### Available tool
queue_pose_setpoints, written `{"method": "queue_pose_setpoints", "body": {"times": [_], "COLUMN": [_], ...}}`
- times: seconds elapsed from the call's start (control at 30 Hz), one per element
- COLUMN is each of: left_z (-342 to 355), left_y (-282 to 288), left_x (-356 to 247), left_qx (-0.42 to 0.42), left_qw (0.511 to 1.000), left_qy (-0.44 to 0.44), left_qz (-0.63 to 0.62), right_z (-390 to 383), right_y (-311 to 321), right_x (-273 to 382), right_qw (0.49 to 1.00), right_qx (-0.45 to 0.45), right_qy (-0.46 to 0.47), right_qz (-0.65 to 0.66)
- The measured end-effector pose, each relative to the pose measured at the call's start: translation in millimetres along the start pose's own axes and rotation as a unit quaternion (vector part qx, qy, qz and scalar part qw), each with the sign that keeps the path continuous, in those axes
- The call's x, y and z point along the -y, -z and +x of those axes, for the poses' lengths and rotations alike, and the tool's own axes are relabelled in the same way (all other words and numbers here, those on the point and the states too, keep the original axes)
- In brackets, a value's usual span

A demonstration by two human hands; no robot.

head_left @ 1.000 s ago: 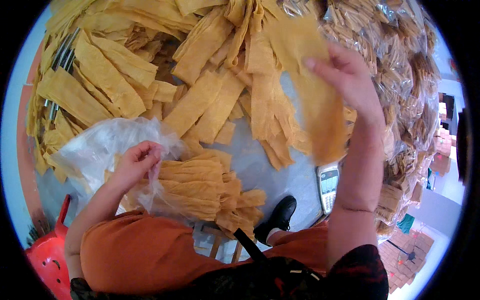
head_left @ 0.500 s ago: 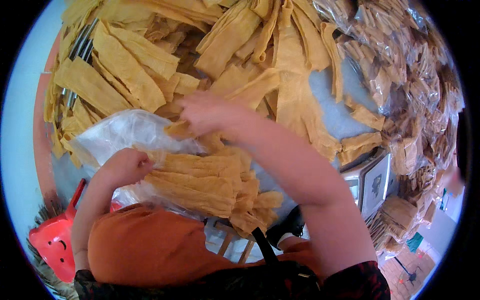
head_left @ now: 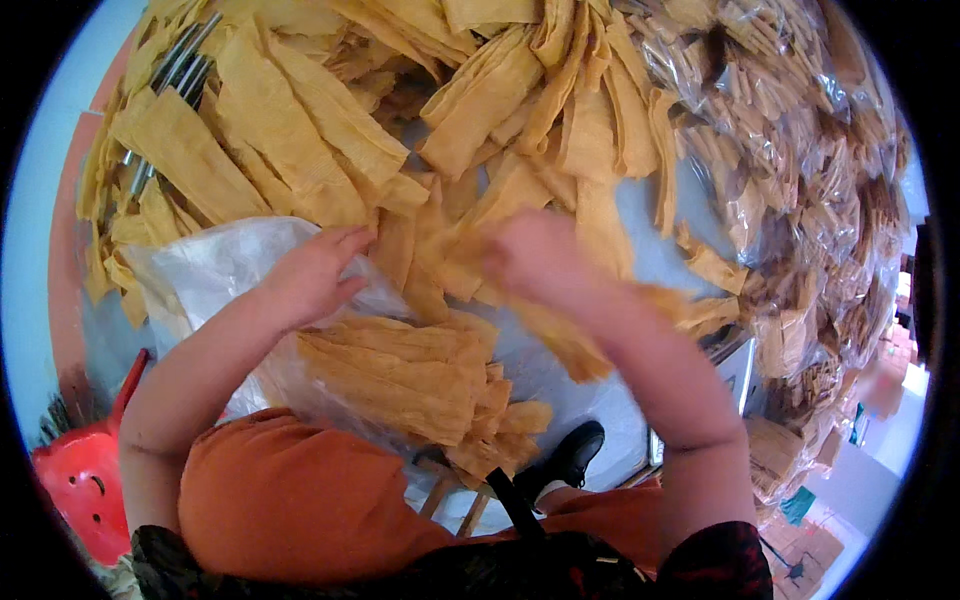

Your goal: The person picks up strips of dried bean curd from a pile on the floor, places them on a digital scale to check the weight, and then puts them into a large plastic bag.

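Observation:
My left hand (head_left: 318, 275) is over the clear plastic bag (head_left: 205, 265), fingers apart and curved, with nothing visible in them. The bag lies across my lap around a bundle of yellow, crinkled dried sheets (head_left: 390, 370). My right hand (head_left: 530, 255), blurred, is closed on a loose yellow sheet (head_left: 570, 340) right of the bundle, which hangs below the hand. Beyond both hands is a large heap of similar long, flat sheets (head_left: 280, 120).
Clear bags packed with brown pieces (head_left: 790, 180) are stacked along the right. Metal bars (head_left: 170, 90) show at upper left, a red plastic object (head_left: 80, 480) at lower left. A metal scale (head_left: 738, 365) is partly hidden behind my right arm. My black shoe (head_left: 570, 450) shows below.
My left hand has moved up and right, its fingers now spread. My right hand swung from high on the right leftward into the heap, and has since come back right and down with a sheet.

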State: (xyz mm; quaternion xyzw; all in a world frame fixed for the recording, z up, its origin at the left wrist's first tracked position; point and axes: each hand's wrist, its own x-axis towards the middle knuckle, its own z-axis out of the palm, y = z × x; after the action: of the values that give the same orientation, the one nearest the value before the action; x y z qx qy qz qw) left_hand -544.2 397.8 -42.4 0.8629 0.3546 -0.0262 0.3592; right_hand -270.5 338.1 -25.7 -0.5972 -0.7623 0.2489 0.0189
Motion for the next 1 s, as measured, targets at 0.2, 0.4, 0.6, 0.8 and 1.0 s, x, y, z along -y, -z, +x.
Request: {"method": "queue_pose_setpoints", "body": {"times": [0.2,0.4,0.6,0.8,1.0], "left_z": [-6,-22,-45,-73,-108], "left_y": [0,30,61,49,30], "left_x": [-4,-44,-54,-50,-43], "left_qx": [0.024,-0.007,0.047,0.08,-0.004], "left_qw": [0.994,0.988,0.987,0.968,0.98], "left_qy": [-0.008,-0.054,0.112,0.212,0.166], "left_qz": [0.104,0.146,0.109,0.105,-0.106], "right_z": [88,166,153,60,-23], "right_y": [71,17,21,66,124], "right_x": [-58,-87,-66,-39,12], "right_qw": [0.962,0.905,0.916,0.95,0.932], "right_qx": [0.02,-0.048,0.08,-0.064,-0.147], "right_qy": [0.089,0.293,0.27,0.3,0.264], "right_qz": [-0.259,-0.305,-0.286,-0.061,0.199]}}
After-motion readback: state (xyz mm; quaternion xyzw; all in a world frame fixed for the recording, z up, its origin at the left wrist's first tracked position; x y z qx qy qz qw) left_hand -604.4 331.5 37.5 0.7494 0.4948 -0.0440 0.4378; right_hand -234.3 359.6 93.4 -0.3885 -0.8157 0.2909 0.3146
